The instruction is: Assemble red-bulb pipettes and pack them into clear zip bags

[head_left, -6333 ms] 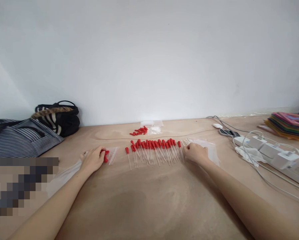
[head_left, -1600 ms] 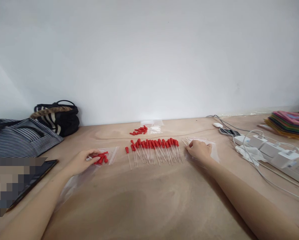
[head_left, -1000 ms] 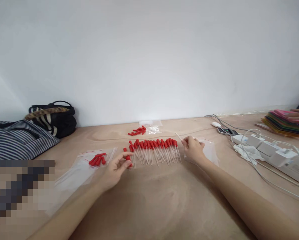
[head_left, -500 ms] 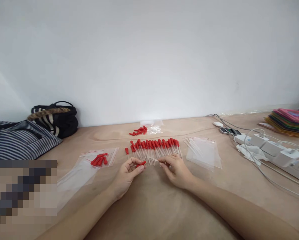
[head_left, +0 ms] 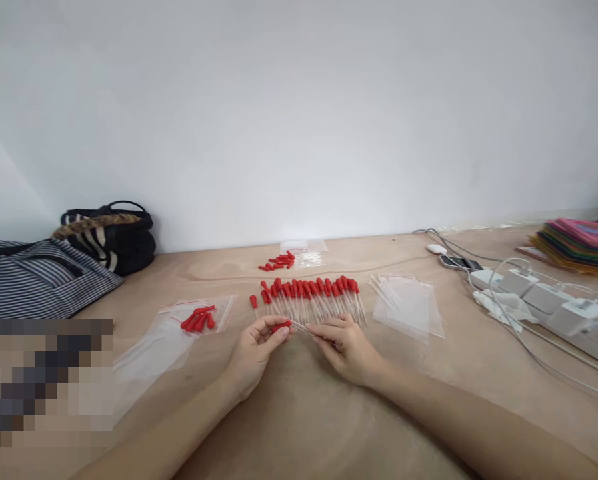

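Note:
My left hand [head_left: 259, 350] is closed round a red rubber dropper bulb [head_left: 281, 327], its opening turned to the right. My right hand [head_left: 346, 350] pinches a thin clear pipette tube [head_left: 300, 326], whose left end meets the bulb's mouth; whether it sits inside I cannot tell. Just beyond both hands lies a row of droppers [head_left: 319, 290], red bulbs at the far end and clear tubes pointing toward me. Loose red bulbs [head_left: 199, 320] lie on plastic bags to the left. More clear tubes [head_left: 389, 293] rest on a zip bag [head_left: 416, 307] to the right.
Further back are another pile of red bulbs [head_left: 277, 262] and thin clear tubes [head_left: 309, 258] by the wall. Chargers on a power strip [head_left: 569, 313] with trailing cables stand at the right, near a coloured stack [head_left: 579, 243]. A striped bag [head_left: 49, 280] sits at the left.
My right hand has moved slightly left and toward me, bringing the tube's end to the bulb's mouth. The left hand has stayed almost still with the bulb.

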The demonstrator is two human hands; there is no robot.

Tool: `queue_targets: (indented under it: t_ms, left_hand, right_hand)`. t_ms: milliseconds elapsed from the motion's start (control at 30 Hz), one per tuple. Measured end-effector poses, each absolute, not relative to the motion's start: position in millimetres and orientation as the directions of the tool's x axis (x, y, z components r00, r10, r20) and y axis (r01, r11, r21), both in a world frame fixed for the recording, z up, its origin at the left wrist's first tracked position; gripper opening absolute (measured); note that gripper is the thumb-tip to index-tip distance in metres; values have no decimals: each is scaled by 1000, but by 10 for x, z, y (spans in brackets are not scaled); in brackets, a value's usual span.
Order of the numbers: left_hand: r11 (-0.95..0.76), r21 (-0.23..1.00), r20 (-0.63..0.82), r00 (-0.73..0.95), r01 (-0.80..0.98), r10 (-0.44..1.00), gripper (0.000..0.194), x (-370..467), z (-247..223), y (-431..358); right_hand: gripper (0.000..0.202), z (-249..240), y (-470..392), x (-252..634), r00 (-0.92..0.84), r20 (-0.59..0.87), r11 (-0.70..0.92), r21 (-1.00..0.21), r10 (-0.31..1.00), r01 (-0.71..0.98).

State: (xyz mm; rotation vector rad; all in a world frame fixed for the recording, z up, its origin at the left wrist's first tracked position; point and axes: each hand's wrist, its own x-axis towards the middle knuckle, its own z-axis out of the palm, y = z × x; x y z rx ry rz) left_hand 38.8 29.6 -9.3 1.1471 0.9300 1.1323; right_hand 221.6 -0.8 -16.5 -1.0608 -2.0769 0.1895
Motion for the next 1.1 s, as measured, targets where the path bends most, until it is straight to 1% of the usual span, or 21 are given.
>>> queue_targets:
  t_ms: [167, 367, 567, 800, 967, 1033, 1100]
  left_hand:
    - [37, 982, -7, 161, -185, 987, 27, 404, -102, 278]
    - [24, 988, 0, 157, -150, 988, 26, 415, -91, 253]
    - [2, 997, 14, 207, -75, 978, 22, 412, -93, 217]
    - [-4, 999, 13, 240, -34, 971, 22, 438, -90, 195]
    - [-36, 999, 28, 265, 25, 964, 21, 426, -124, 209]
    - [-56, 997, 38, 277, 56, 960, 21, 422, -134, 210]
    - [-88, 992, 57, 292, 94, 955, 24, 417, -134, 209]
  right_hand:
    - [20, -166, -25, 2193, -329, 626, 668, -438, 707, 601]
    - [21, -151, -27, 2225, -385, 644, 717, -392, 661, 576]
    - [26, -162, 0, 2279, -398, 675, 742, -340, 621, 578]
    - [26, -179, 17, 2257, -382, 714, 758, -316, 586, 571]
    - [23, -174, 35, 2246, -415, 675, 757, -343, 611, 556]
    - [21, -156, 42, 2249, -433, 638, 738, -342, 636, 581]
    - [18, -129, 53, 2264, -448, 593, 702, -308, 669, 642]
